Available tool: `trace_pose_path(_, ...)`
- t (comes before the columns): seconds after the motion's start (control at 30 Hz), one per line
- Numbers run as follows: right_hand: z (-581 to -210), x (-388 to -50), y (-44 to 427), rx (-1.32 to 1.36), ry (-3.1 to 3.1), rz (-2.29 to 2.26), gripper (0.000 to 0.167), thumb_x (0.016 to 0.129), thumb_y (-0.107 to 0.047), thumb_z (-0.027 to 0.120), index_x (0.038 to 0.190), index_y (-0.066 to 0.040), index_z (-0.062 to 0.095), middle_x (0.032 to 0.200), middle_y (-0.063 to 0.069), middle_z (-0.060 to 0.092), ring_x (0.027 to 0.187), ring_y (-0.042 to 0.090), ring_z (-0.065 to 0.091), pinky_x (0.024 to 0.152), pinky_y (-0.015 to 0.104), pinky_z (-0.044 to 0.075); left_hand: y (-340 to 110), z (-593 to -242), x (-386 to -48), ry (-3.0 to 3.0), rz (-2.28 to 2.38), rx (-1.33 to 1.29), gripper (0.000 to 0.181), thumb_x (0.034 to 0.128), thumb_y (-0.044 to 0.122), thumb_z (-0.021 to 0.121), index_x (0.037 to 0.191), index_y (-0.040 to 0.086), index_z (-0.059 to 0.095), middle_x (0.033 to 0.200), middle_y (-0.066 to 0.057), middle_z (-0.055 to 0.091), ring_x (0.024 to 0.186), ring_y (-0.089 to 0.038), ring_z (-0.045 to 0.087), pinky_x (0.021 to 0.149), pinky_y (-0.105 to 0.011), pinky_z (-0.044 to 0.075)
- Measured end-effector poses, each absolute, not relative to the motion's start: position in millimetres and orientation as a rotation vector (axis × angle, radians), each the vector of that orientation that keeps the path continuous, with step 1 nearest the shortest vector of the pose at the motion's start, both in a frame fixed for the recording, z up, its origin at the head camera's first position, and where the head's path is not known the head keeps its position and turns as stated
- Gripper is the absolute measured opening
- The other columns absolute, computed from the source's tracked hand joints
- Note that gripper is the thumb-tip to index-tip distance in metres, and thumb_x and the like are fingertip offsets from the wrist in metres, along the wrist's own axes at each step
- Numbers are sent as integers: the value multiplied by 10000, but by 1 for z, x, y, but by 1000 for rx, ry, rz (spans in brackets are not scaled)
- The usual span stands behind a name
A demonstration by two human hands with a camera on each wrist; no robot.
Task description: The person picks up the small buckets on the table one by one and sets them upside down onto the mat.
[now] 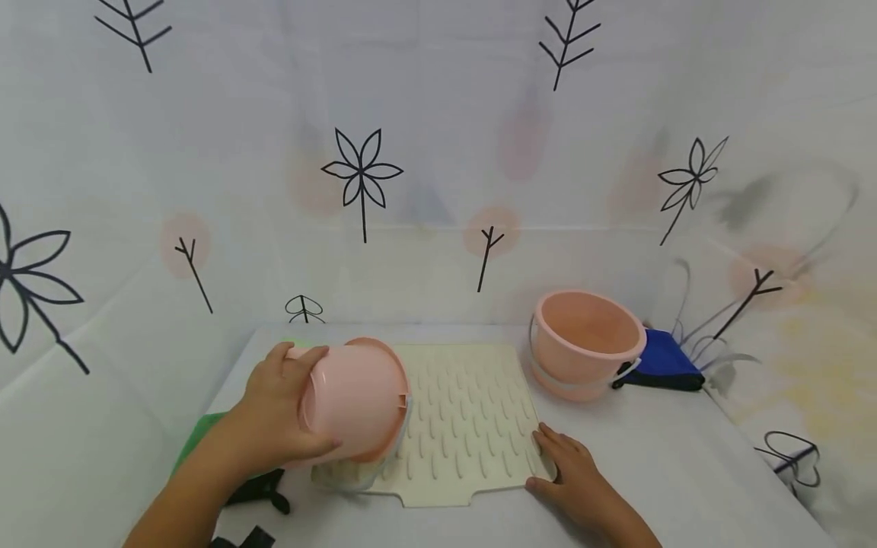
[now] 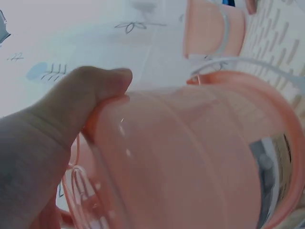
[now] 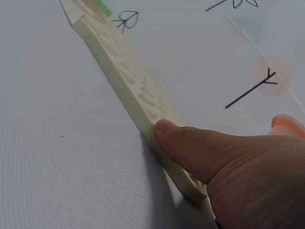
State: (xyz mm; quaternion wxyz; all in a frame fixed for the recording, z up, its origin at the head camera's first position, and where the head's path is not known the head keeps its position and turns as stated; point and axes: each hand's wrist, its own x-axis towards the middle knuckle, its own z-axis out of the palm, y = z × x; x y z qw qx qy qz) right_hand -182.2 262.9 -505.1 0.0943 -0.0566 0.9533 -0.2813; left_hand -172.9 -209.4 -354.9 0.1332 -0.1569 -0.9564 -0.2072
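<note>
Left grip (image 1: 281,411): curled round the base of a pink bucket (image 1: 359,396), thumb on its near side.
Pink bucket: tipped sideways in the left grip, mouth facing right, over the left part of a cream board (image 1: 473,426); whether they touch, I can't tell from here.
Sticker (image 2: 271,179): dark and brown, near that bucket's rim; too blurred for me to read.
Right grip (image 1: 570,472): pinching the board's near right corner, thumb on the near edge, fingers at the side.
Cream board: ridged on top, on the white desk (image 1: 651,457).
Second bucket (image 1: 569,361): also pink, upright, just beside the board's far right corner.
Blue item (image 1: 668,361): black-edged, beside the second bucket.
</note>
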Motion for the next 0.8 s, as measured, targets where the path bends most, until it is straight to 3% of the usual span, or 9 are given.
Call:
trace_pose_path(0.23,-506,-181,262,-180,2849,-821,983,840,-615,787,1606,-116,426,1723,124,281,1543,517,216,1178,745,236,-182,-358,-186,-2799,-464,-355,1079,673,629,855,1591,285,403,1560,-254,334,1374,-546,343,1000,-752,397)
trace_pose_path(0.47,-507,-177,262,-208,2863,-819,966,852,-593,788,1598,-93,433,1718,142,288,1533,530,229,1178,741,241,-156,-360,-203,-2867,-446,-200,1071,701,698,805,1617,371,356,1618,-245,258,1343,-584,326,947,-770,368)
trace_pose_path(0.63,-507,-179,260,-166,2850,-806,981,846,-626,777,1610,-123,422,1729,107,272,1552,500,213,1186,737,233,-140,-362,-215,-2884,-504,-177,1054,719,698,778,1628,403,334,1663,-233,178,1390,-583,231,991,-770,269)
trace_pose_path(0.8,-507,-179,260,-180,2865,-793,980,844,-617,784,1603,-108,430,1724,123,280,1541,514,228,1180,739,242,-132,-362,-226,-2914,-478,-228,1043,754,714,748,1643,394,307,1670,-215,174,1406,-586,220,1003,-758,263)
